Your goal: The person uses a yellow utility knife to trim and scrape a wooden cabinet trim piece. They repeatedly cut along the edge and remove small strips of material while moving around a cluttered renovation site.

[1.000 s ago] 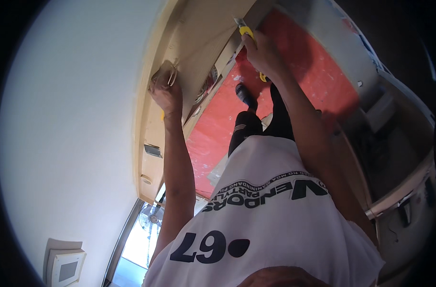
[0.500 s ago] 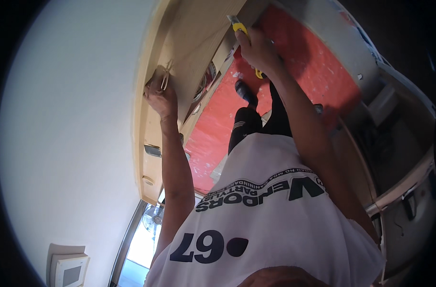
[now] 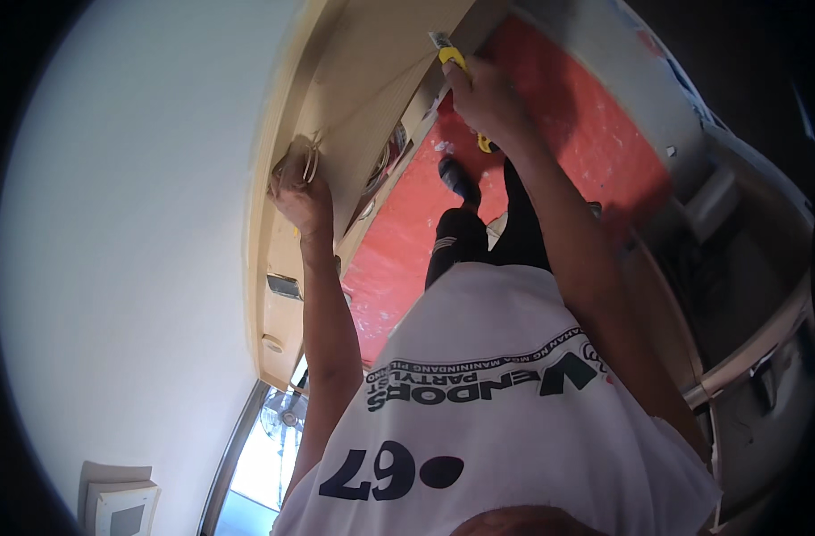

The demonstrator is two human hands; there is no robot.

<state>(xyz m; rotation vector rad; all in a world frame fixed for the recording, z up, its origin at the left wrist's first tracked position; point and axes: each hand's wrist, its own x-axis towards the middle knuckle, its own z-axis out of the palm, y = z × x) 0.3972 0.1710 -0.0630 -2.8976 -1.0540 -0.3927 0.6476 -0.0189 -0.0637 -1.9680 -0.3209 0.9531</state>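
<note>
My right hand (image 3: pixel 489 100) is closed round the handle of a yellow utility knife (image 3: pixel 454 60), its blade out over the edge of a pale wooden panel (image 3: pixel 363 67). The yellow butt of the handle shows below my fist. My left hand (image 3: pixel 300 192) is closed at the near left end of the panel, by the wooden frame. From its fingers a thin pale loop of cord or strip (image 3: pixel 310 165) sticks up. A faint thin line runs across the panel between the loop and the blade; whether it is cord or a mark I cannot tell.
Coiled cable (image 3: pixel 388 161) lies in a gap beside the panel. A red floor covering (image 3: pixel 389 259) with pale specks spreads under my feet. White wall (image 3: pixel 139 223) rises at the left. A fan (image 3: pixel 282 411) stands beyond a doorway; at the right are dark open compartments (image 3: pixel 738 250).
Both hands stay nearly in place, still holding on. The knife sits slightly lower and further right in the picture, and my view has shifted a little.
</note>
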